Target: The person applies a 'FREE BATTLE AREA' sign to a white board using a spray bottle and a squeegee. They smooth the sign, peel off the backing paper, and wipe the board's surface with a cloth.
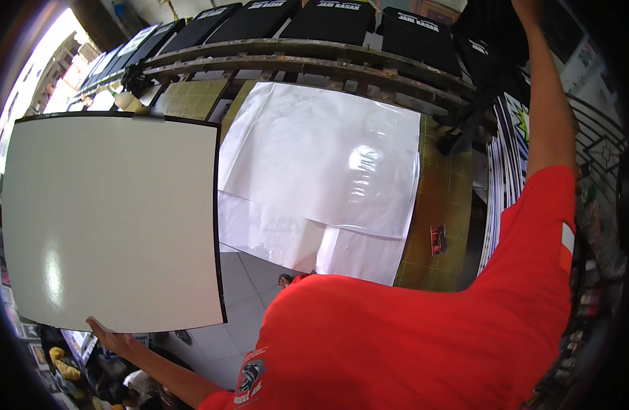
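A large off-white glossy board (116, 219) with a black edge is held up at the left. My left hand (109, 337) grips its lower edge, thumb on the front face and the other fingers hidden behind it. A blurred dark grey piece (149, 117) shows at the board's top edge. My right arm stretches far up at the right. Only the base of my right hand (528, 9) shows at the top edge, near hanging black cloth (492, 41), and its fingers are out of the picture. Beside the board, glossy white sheets (301, 147) overlap on the table.
The table has a worn greenish-brown top (441, 184) with a small dark card (439, 240) on it. Behind run wooden rails (294, 63) and a row of black printed shirts (328, 24). Stacked panels (495, 178) stand at the right. Grey floor tiles (236, 287) show below.
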Motion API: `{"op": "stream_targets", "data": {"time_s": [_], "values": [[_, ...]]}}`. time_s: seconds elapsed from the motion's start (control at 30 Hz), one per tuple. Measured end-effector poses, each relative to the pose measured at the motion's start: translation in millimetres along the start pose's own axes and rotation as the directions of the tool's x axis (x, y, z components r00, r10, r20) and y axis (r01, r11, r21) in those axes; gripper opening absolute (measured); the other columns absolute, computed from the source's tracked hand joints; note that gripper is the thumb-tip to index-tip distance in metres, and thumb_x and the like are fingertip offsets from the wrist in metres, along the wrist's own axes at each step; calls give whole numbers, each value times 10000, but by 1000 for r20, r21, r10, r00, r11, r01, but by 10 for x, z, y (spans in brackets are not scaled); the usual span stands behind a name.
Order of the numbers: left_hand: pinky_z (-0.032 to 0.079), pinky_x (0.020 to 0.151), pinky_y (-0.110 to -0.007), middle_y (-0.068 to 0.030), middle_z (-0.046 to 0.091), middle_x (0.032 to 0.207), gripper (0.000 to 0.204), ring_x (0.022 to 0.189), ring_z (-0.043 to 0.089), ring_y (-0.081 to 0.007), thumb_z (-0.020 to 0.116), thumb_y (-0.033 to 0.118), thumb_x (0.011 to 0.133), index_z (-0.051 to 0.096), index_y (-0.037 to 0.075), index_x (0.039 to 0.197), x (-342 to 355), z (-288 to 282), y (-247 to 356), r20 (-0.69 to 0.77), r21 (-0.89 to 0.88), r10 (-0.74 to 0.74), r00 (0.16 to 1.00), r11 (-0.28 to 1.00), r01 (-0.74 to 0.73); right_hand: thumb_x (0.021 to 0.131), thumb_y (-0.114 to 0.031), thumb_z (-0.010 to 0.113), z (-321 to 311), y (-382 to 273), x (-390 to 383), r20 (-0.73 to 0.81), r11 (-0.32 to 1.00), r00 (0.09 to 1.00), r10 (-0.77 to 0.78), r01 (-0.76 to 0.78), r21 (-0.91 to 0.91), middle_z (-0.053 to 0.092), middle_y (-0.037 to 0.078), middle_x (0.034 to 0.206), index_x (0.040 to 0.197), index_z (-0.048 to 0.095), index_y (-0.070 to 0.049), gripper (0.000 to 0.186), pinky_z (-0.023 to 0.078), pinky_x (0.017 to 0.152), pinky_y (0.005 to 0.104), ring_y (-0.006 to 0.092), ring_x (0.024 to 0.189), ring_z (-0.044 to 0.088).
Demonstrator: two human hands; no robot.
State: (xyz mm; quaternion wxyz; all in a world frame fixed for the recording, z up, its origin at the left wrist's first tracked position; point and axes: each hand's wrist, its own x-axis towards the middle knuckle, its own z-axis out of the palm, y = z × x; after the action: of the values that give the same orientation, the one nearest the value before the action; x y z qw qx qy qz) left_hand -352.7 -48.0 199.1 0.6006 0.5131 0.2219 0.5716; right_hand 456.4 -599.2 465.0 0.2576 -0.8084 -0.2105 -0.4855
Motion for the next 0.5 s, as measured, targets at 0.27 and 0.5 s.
{"op": "stream_targets", "data": {"time_s": [0.27,0.5], "values": [[542,805,-375,-135,599,1054,382,914,607,-242,588,298,948,546,-44,1113,-178,234,-308,-358,252,-15,934,961,112,908,-138,568,1739,2457,-1520,614,928,781,-116,306,-213,556,235,1273,1313,494,-15,430,444,973,450,395,1171,540],[561,736,-312,-117,598,1069,515,909,630,-199,654,142,903,368,20,1313,-706,1032,-36,-325,302,39,945,951,65,879,-176,631,2493,-199,-2758,845,960,480,-235,-21,279,548,216,1306,1321,481,53,520,383,1042,383,331,1230,512]]}}
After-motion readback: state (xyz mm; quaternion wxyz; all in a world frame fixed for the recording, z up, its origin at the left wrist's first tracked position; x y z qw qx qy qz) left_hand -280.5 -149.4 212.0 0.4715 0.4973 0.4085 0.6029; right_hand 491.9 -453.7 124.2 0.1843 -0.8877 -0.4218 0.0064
